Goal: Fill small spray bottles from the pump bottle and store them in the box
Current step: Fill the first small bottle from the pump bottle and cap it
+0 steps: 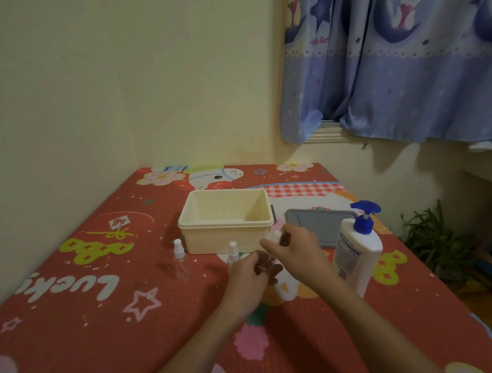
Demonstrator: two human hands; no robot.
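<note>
Small clear plastic spray bottles with white caps stand on the red cartoon-printed mat (109,316), in front of the cream rectangular plastic box (226,221). One clear spray bottle (179,259) stands upright by itself, just beside the box's near left corner, and looks empty, though its blurred body makes that hard to be sure of. A second spray bottle (232,252) stands upright just in front of the box's front wall, touching or nearly touching the left hand (245,280). The left hand's fingers are curled around something low between the two hands; what it grips is hidden, most likely the body of a third bottle. The right hand (295,252) is closed, fingertips pinching a small white cap or sprayer head (276,236) at the box's near right corner.

The box sits open-topped near the middle of the mat, and its visible interior holds nothing. A grey flat lid (319,226) lies on the mat to the right of the box, behind the right hand. Near it, to the right of the right wrist, stands the tall white pump bottle with a blue pump head (356,254), upright, its nozzle pointing left. How full it is cannot be told through its opaque wall.
</note>
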